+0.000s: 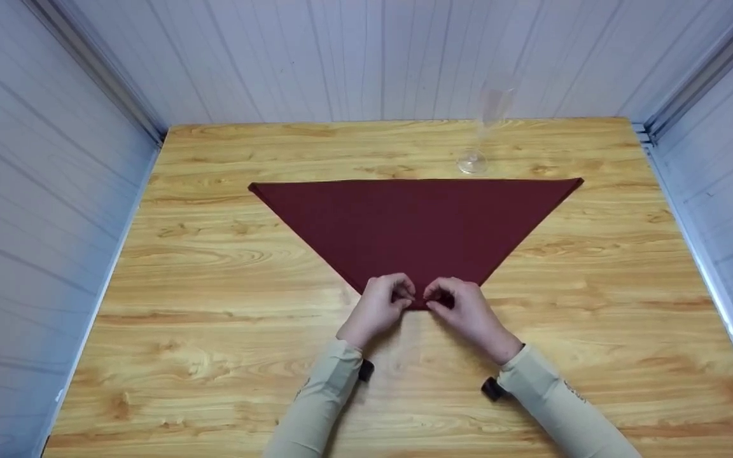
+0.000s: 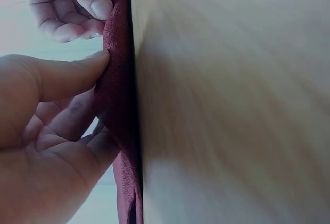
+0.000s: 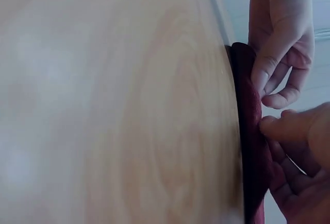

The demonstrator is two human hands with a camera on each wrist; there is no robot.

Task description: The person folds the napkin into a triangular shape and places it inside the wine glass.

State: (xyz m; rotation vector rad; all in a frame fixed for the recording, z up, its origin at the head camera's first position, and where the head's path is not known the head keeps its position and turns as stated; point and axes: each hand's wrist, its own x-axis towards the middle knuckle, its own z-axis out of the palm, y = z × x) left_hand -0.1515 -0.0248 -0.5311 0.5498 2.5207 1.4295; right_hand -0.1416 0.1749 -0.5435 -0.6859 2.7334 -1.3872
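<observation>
A dark red cloth napkin lies on the table, its long straight edge at the back and its near point folded into a short edge. At that edge, my left hand pinches the cloth with thumb and curled fingers. Close beside it on the right, my right hand pinches the same fold. In the left wrist view, the thumb of the left hand presses the thick rolled edge of the napkin. From the right wrist, the right hand has its thumb against the fold.
A clear stemmed glass stands behind the napkin, right of centre. The wood-grain table is bordered by white panel walls at the back, left and right. Each wrist carries a small black camera.
</observation>
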